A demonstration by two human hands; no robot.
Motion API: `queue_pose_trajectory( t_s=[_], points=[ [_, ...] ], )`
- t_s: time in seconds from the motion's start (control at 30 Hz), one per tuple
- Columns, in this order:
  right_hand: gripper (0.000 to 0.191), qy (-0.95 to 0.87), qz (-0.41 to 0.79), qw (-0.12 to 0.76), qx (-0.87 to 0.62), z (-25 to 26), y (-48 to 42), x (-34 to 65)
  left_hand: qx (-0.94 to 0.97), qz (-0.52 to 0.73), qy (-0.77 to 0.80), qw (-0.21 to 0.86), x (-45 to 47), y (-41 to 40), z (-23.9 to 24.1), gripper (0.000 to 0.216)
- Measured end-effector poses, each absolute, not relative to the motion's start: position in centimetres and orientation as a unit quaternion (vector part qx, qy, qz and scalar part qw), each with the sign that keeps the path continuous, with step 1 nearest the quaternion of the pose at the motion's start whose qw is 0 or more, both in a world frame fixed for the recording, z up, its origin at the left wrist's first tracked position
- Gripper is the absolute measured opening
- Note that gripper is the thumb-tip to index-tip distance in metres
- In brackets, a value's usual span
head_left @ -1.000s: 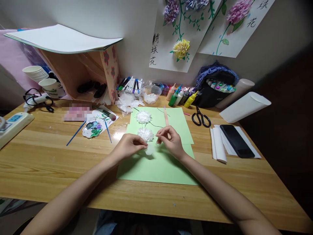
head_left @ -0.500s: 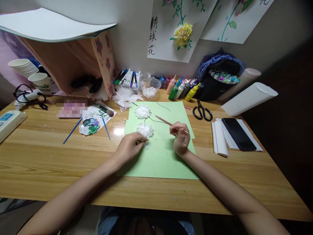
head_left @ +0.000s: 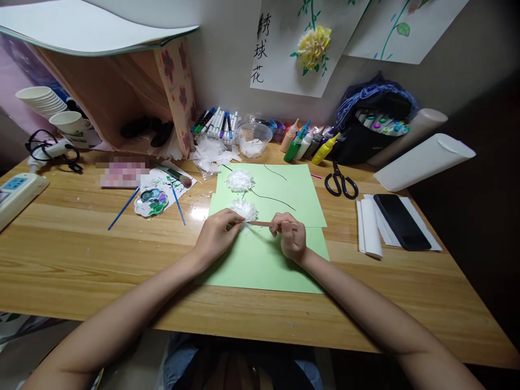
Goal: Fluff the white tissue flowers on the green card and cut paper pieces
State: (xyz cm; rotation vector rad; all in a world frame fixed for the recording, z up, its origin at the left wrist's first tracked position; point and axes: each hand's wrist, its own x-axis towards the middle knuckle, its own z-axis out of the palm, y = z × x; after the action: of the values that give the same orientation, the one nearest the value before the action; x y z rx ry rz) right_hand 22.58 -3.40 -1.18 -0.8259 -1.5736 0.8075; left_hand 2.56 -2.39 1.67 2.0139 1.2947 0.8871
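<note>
My left hand is closed in a pinch on a small piece of thin white paper, beside the lower of two fluffy white paper flowers. In my right hand is a slim pinkish-brown pencil, held nearly level. Its left end meets the paper at my left fingertips. Under both hands lie overlapping light green sheets. The upper white flower sits higher on the green paper, near thin dark drawn lines.
Paint-stained palette and blue brushes lie left. Behind are white paper scraps, a clear tub, markers and paint bottles. Black scissors and a phone lie right.
My right hand has moved down and left, bringing the pencil's end from above the flowers to the paper at my left fingertips. The camera view has shifted slightly.
</note>
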Motion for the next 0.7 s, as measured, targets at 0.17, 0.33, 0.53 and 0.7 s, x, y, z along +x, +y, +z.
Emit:
queue_pose_trajectory(
  t_s=[0.17, 0.33, 0.53, 0.7],
  points=[
    [0.034, -0.715, 0.31, 0.529, -0.335, -1.1, -3.3, 22.5, 0.765, 0.335, 0.48, 0.268, 2.5, -2.3, 1.4, 0.013],
    [0.032, -0.739, 0.282, 0.516, -0.33, -1.0, -3.3, 22.5, 0.759, 0.331, 0.491, 0.27, 2.5, -2.1, 1.5, 0.01],
    [0.027, -0.742, 0.276, 0.512, -0.333, -1.0, -3.2, 22.3, 0.737, 0.353, 0.524, 0.239, 1.9, -1.2, 1.8, 0.011],
    [0.025, -0.749, 0.263, 0.5, -0.346, -0.8, -3.2, 22.1, 0.72, 0.317, 0.577, 0.221, 0.9, 0.1, 1.4, 0.011]
  ],
)
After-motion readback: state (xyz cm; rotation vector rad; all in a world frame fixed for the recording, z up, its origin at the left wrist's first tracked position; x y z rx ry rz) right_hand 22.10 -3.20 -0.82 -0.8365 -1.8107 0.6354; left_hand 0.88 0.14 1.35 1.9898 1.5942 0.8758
